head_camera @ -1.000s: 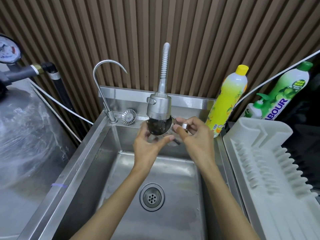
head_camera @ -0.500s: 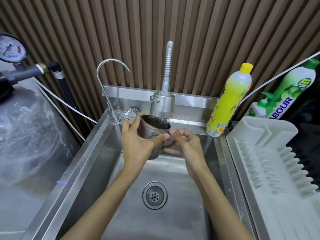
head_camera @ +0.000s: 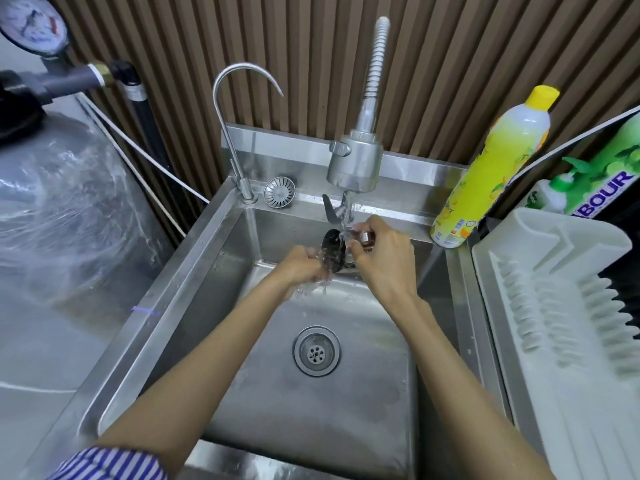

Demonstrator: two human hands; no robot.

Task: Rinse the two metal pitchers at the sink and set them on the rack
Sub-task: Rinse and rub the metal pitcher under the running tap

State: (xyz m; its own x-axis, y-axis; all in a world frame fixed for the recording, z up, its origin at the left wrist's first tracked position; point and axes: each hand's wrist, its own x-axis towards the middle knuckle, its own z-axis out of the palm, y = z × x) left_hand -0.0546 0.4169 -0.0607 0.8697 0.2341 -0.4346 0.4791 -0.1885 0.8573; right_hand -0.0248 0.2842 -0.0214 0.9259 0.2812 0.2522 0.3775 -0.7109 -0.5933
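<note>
The wall [head_camera: 311,64] at the far side was brown with dark vertical slat stripes. The sink [head_camera: 214,271] shone silver-grey, as did the pitcher [head_camera: 333,251], dark inside. At the right stood a yellow bottle [head_camera: 491,157] with a yellow cap, a green-and-white bottle [head_camera: 595,174] and a white rack [head_camera: 540,258]. The near left sleeve [head_camera: 114,462] was blue-and-white striped.
</note>
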